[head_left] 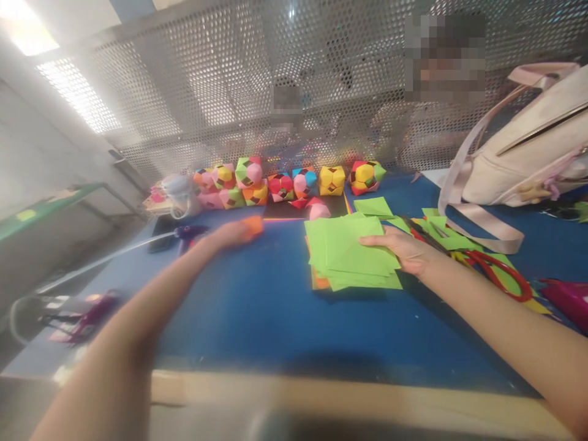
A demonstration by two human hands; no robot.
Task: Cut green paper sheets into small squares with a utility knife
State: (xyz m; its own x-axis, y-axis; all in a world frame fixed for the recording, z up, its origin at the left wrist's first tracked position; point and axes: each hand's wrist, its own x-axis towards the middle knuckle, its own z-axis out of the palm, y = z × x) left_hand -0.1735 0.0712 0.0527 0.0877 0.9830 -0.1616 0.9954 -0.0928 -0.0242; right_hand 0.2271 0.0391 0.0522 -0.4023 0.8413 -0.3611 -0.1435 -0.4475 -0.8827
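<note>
My right hand (402, 248) grips a stack of square green paper sheets (351, 245) by its right side, thumb on top. A few orange and yellow edges stick out beneath the green ones. Over the left part of the blue table (257, 318), my left hand (234, 233) is blurred and closed on a small orange paper piece (252, 228). Behind both hands stands a row of folded paper balls in several colours, among them a yellow one (331, 180). A pink folded piece (319, 209) lies in front of the row.
Red-handled scissors (503, 275) rest on green scraps (448, 233) at the right, near a magenta pouch (567, 300) and a pale bag (528, 141). Glue guns, one dark blue (190, 233) and one purple (94, 315), lie left. A perforated metal screen (206, 79) rises behind.
</note>
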